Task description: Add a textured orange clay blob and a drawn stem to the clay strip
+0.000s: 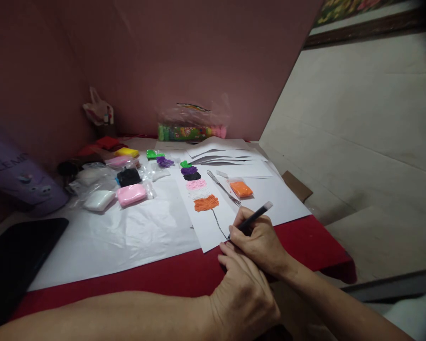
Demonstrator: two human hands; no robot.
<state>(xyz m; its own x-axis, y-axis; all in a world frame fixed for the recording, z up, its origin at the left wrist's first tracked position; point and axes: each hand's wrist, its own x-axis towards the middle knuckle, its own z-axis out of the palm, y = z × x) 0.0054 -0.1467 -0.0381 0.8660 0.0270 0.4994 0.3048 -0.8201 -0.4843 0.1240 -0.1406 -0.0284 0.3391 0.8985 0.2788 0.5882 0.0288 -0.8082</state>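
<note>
My right hand [257, 239] is closed around a black pen [252, 218] with a pale cap end. Its tip meets the white paper strip [206, 232] at the lower end of a dark wavy line [218, 223]. That line runs down from a ridged orange clay patch [206, 203]. Above it sit white, pink [196, 184], black, purple and green clay patches. Partly beneath my right hand, my left hand [246, 291] lies at the strip's near edge, fingers stretched out and the thumb hidden. A metal fork [222, 186] rests beside the strip, close to a wrapped orange clay block [241, 188].
Wrapped clay packs, including a pink one [131, 195], are bunched to the left. A purple bottle [24, 175] and a dark flat device [28, 251] stand farther left. Loose paper sheets [220, 149] and a plastic-wrapped colourful pack [191, 132] lie at the back, by the wall.
</note>
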